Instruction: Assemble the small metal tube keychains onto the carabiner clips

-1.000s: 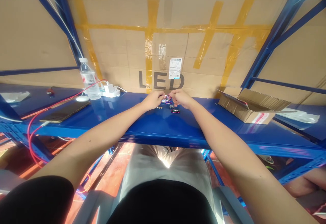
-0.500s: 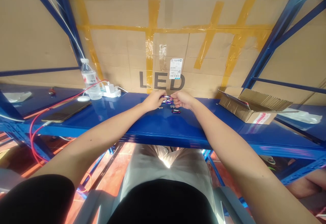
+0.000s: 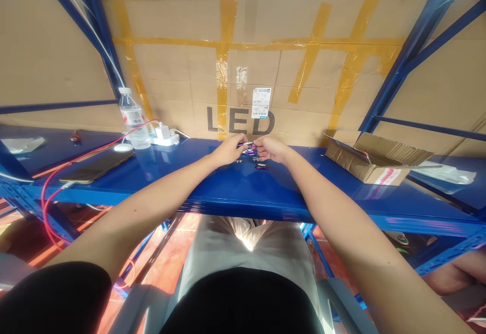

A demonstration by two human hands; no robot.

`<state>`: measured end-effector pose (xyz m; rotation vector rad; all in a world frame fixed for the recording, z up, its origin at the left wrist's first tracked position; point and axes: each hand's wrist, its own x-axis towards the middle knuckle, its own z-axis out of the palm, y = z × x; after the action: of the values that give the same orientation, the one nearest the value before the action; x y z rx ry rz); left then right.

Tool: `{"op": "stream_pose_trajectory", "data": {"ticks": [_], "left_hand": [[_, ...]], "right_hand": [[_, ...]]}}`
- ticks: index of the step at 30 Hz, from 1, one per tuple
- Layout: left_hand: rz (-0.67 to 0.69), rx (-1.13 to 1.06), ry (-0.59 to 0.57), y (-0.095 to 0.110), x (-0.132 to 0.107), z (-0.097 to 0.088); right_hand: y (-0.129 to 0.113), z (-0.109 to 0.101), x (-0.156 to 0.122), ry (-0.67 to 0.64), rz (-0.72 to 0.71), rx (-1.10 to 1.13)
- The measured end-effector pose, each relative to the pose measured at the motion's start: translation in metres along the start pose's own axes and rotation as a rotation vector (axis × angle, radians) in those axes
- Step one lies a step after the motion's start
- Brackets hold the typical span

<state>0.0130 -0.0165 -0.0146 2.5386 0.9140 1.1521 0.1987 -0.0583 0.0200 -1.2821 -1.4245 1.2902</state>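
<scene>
My left hand (image 3: 229, 150) pinches a small, slim, shiny purple-and-silver metal piece (image 3: 244, 144) just above the blue shelf top. My right hand (image 3: 270, 149) is closed at the piece's right end, thumb and fingertips pressed together. What sits between the right fingertips is too small to make out. Under the hands lie other purple metal pieces (image 3: 248, 152), partly hidden. Nearest me is a dark purple loop that looks like a carabiner (image 3: 261, 166). Beside it lie tiny silver metal parts (image 3: 256, 159), with more silver bits (image 3: 238, 161) below my left hand.
A large taped cardboard box (image 3: 170, 81) stands behind the blue shelf top (image 3: 228, 187). To the left are a water bottle (image 3: 134, 121), a white power strip (image 3: 167, 138), a phone (image 3: 96, 166) and a red cable (image 3: 49, 184). An open small carton (image 3: 379, 162) sits right.
Both hands stay close together around the metal piece, with only a slight shift of the fingers. The whole view has moved a little; the other things have not visibly moved.
</scene>
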Motion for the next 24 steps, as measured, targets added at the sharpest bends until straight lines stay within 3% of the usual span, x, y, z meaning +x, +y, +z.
{"op": "stream_pose_trajectory", "data": {"ticks": [11,24], "left_hand": [[-0.025,-0.061,-0.018,-0.0021,0.0009,-0.0026],[-0.118,-0.096,-0.031,-0.0033,0.0017,-0.0029]], "right_hand": [[-0.002,-0.0021,-0.0001,-0.001,-0.044,0.01],[-0.0015,-0.0056,0.0001,0.015,-0.127,-0.156]]}}
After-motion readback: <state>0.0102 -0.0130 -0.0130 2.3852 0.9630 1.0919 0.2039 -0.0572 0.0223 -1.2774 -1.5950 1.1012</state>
